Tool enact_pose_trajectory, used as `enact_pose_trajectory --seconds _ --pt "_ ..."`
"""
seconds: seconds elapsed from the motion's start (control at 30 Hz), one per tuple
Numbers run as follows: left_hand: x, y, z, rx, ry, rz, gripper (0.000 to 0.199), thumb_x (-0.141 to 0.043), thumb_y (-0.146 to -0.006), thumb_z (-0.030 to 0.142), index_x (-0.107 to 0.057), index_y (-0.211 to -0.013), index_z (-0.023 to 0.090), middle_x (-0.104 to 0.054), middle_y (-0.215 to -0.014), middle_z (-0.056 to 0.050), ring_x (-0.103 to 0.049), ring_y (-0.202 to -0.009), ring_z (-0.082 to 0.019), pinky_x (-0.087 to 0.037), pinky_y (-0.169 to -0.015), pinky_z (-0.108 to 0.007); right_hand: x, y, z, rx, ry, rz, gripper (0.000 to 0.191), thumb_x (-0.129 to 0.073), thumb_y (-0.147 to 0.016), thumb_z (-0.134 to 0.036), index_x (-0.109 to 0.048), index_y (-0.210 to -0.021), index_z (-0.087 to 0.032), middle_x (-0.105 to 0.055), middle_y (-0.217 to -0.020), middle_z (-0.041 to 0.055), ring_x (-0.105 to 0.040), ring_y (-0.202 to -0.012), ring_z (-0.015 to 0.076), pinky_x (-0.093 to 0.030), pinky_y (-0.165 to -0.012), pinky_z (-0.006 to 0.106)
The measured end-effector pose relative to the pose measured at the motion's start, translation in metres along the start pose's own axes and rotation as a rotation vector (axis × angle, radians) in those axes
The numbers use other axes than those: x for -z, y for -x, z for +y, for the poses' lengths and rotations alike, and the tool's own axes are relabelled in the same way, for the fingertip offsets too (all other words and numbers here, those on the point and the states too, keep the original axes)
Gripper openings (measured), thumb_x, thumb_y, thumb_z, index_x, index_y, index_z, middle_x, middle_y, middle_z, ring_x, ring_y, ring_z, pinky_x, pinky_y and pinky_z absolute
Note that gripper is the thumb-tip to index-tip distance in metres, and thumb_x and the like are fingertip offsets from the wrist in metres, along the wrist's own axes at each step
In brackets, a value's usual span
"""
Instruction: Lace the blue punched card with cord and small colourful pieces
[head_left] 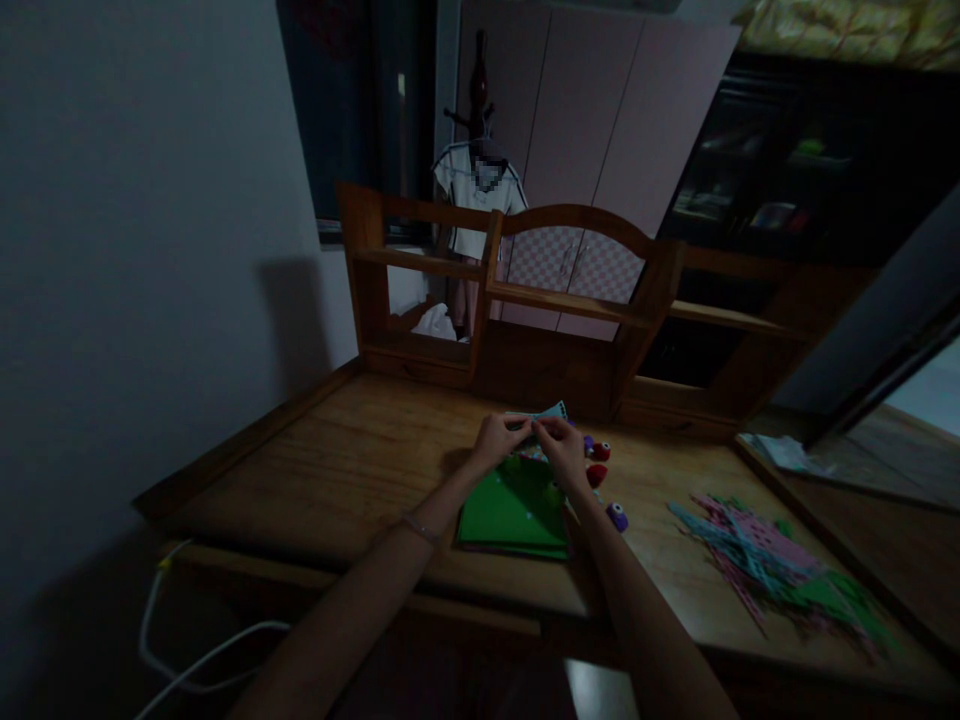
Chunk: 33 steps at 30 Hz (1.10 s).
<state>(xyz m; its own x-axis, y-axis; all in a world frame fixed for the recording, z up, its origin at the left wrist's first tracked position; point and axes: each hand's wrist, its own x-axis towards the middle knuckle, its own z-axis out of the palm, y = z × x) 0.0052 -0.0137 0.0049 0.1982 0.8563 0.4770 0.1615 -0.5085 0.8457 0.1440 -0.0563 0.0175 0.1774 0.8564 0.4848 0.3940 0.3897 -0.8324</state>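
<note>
My left hand and my right hand meet fingertip to fingertip above the far end of a green sheet stack. Both are closed in a pinch on a thin light-blue piece with dark dots along one edge. Its lower part is hidden by the fingers. Small red and purple pieces with white eye-like spots lie right of my right hand, among them a red one and a purple one. Something patterned shows dimly between the hands on the green stack.
A pile of pink, blue and green cut strips lies on the right of the wooden desk. A wooden shelf unit stands along the desk's back edge. A white cable hangs at the front left. The room is dim.
</note>
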Motion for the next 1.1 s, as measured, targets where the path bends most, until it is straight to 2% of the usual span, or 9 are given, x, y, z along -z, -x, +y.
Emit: enact_pose_trajectory --seconds 0.4,0.77,0.93,1.1 --pt "-0.0026 -0.0007 -0.0029 0.052 0.11 0.011 0.035 -0.062 -0.077 0.038 -0.072 -0.097 0.011 -0.072 -0.092 -0.01 -0.067 -0.085 -0.022 -0.053 -0.074 -0.031 -0.0006 0.0003 0.0014 -0.005 0.009 0.026 0.038 -0.059 -0.075 -0.05 -0.069 -0.084 -0.014 -0.059 -0.056 0.001 -0.047 -0.049 0.0131 -0.032 -0.045 0.022" --pt "-0.0004 -0.0004 0.0004 0.045 0.095 0.016 0.034 -0.063 -0.076 0.038 -0.072 -0.095 0.011 -0.072 -0.093 -0.011 -0.067 -0.085 -0.023 -0.053 -0.075 -0.033 -0.0018 0.0003 -0.0004 -0.013 -0.022 0.032 0.036 -0.061 -0.072 -0.049 -0.069 -0.081 -0.016 -0.065 -0.063 0.0033 -0.055 -0.055 0.0158 -0.038 -0.049 0.024" --pt "-0.0003 -0.0014 -0.0011 0.105 0.21 0.025 0.037 -0.065 -0.075 0.039 -0.072 -0.096 0.009 -0.072 -0.092 -0.011 -0.068 -0.08 -0.022 -0.053 -0.072 -0.031 -0.0009 0.0005 -0.0008 -0.014 -0.032 0.028 0.035 -0.061 -0.073 -0.048 -0.068 -0.082 -0.015 -0.059 -0.057 0.0002 -0.049 -0.05 0.0128 -0.033 -0.046 0.022" --pt "0.0021 -0.003 -0.0006 0.113 0.217 0.044 0.039 -0.065 -0.075 0.042 -0.071 -0.096 0.01 -0.071 -0.094 -0.012 -0.067 -0.084 -0.022 -0.052 -0.074 -0.031 0.0042 -0.0016 -0.0032 -0.097 -0.149 0.122 0.036 -0.062 -0.071 -0.05 -0.065 -0.081 -0.015 -0.052 -0.053 -0.0029 -0.043 -0.046 0.0107 -0.031 -0.043 0.022"
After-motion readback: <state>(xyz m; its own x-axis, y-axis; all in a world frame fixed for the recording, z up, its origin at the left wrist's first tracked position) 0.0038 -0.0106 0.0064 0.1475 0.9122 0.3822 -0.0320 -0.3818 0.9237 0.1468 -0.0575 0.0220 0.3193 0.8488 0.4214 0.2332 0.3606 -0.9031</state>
